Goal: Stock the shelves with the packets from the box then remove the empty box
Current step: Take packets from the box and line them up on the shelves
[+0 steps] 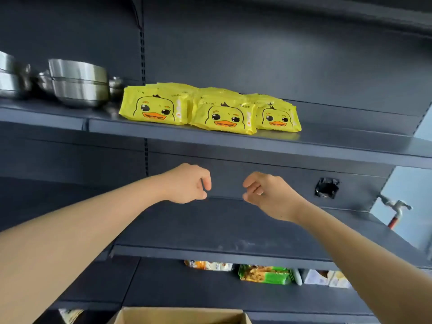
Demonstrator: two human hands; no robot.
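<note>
The yellow duck-face packets (210, 111) are lying in three overlapping piles on the upper shelf (327, 139), just right of a stack of steel bowls (78, 83). The cardboard box (182, 316) is sitting low at the bottom edge of the head view, with only its top rim showing, so whether any packets are left inside cannot be told.

Both hands are hanging in the air in front of the middle shelf (233, 250), below the packets and touching nothing. The left hand (187, 183) is loosely curled, its thumb and fingertips nearly meeting, and holding nothing. The right hand (268, 195) is curling in the same loose way, also empty.

The packets are looking light and soft: thin glossy film wrappers with crimped ends, sagging slightly where they are leaning on one another. Such film is likely to be slippery, and the piles could slide if nudged from the side. A flat grip across the broad faces, thumb above and fingers beneath, is probably suiting them better than a pinch on a crimped end, and several could go in one handful. The box is looking stiff but light, and is best taken by two opposite walls near the rim.
</note>
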